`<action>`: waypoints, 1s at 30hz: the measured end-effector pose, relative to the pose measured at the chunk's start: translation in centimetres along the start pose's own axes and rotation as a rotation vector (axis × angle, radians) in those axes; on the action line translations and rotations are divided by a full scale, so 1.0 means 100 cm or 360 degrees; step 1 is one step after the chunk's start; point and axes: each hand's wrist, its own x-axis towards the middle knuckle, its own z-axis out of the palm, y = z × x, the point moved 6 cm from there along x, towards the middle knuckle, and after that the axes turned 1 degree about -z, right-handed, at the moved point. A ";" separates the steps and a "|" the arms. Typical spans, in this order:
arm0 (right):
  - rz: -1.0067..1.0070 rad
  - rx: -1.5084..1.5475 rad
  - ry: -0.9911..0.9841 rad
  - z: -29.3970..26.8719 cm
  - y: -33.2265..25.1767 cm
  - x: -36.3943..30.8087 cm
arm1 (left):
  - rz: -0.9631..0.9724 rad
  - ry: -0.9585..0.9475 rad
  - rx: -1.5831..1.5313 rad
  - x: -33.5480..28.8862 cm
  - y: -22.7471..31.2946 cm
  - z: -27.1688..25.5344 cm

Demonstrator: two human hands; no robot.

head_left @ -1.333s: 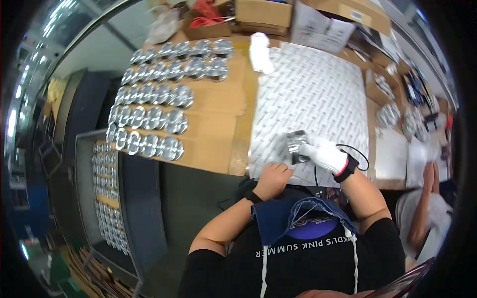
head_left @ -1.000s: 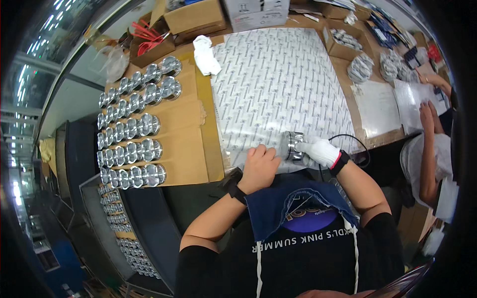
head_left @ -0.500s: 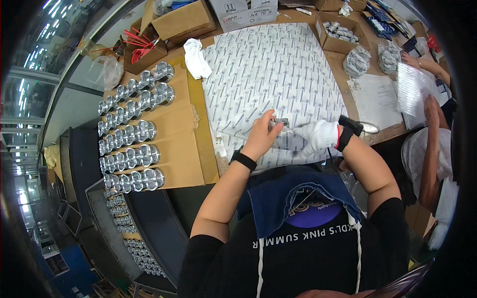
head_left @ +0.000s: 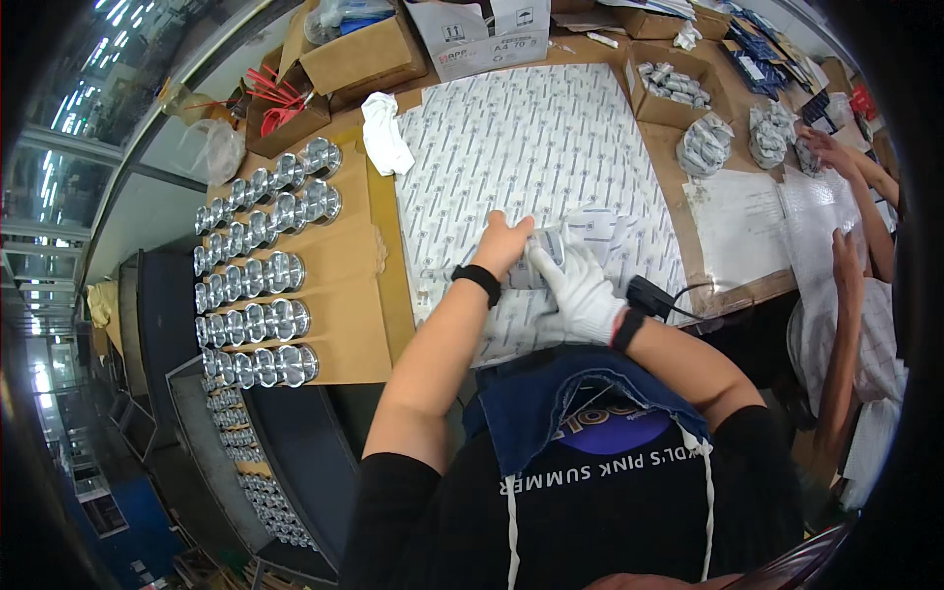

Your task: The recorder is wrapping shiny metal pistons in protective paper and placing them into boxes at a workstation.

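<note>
In front of me, a metal part wrapped in white printed paper (head_left: 547,246) is held between my two hands above a stack of the same paper (head_left: 521,138). My bare left hand (head_left: 502,246) grips its left side, thumb and fingers curled round it. My right hand (head_left: 577,287), in a white knit glove, presses its fingers onto the near right side. A loose flap of paper (head_left: 593,226) stands up beyond the bundle. The metal itself is hidden by the wrap and my hands. Rows of shiny metal pistons (head_left: 287,317) stand on cardboard to my left.
A white glove (head_left: 386,138) lies at the sheets' far left corner. Behind are cardboard boxes (head_left: 366,51) and an open box of wrapped parts (head_left: 678,114). Wrapped bundles (head_left: 704,147) stand at right, where another person's hands (head_left: 844,157) handle bubble wrap (head_left: 821,206). A black device with a cable (head_left: 649,295) lies near my right wrist.
The bare metal showing between my hands is now covered by paper. My right hand has swung left and nearer me onto the bundle; my left hand has shifted slightly left.
</note>
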 end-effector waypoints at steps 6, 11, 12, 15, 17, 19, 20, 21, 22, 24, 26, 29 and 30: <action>0.0855 0.0852 -0.1086 -0.009 0.055 0.039 | 0.1692 0.0346 0.1842 -0.105 0.070 0.012; 0.0260 -0.0119 -0.0891 -0.011 0.028 0.052 | 0.1041 -0.0241 0.1543 -0.043 0.032 0.006; 0.0264 -0.0122 -0.0892 -0.001 0.027 0.044 | 0.0864 -0.0415 0.1296 -0.036 0.037 0.004; 0.0134 -0.0180 -0.0510 0.012 0.036 0.043 | 0.1030 -0.0234 0.1461 -0.054 0.057 0.008; 0.0243 -0.0002 -0.0772 0.003 0.056 0.055 | 0.1686 0.0363 0.1889 -0.090 0.073 0.014; 0.0319 0.0196 -0.1147 0.001 0.055 0.053 | 0.1442 0.0188 0.1846 -0.077 0.051 0.016; 0.0317 0.0197 -0.1143 0.005 0.051 0.049 | 0.1207 0.0030 0.1797 -0.066 0.041 0.015; 0.0018 -0.0180 -0.0646 -0.004 0.039 0.047 | 0.1078 -0.0109 0.1658 -0.063 0.042 0.014; -0.0277 -0.0546 -0.0139 -0.015 0.021 0.038 | 0.1079 -0.0117 0.1657 -0.059 0.047 0.008; -0.0286 -0.0531 -0.0257 -0.021 0.007 0.039 | 0.0590 -0.0849 0.1258 -0.055 0.034 0.002; 0.0105 0.0152 -0.1343 -0.011 0.023 0.042 | 0.0786 -0.0976 0.1226 -0.050 0.036 0.005; 0.0235 0.0313 -0.1151 0.002 0.078 0.060 | 0.1174 -0.0011 0.1956 -0.045 0.089 -0.017; 0.0306 0.0390 -0.0976 0.002 0.090 0.068 | 0.1183 -0.0020 0.1955 -0.048 0.094 -0.015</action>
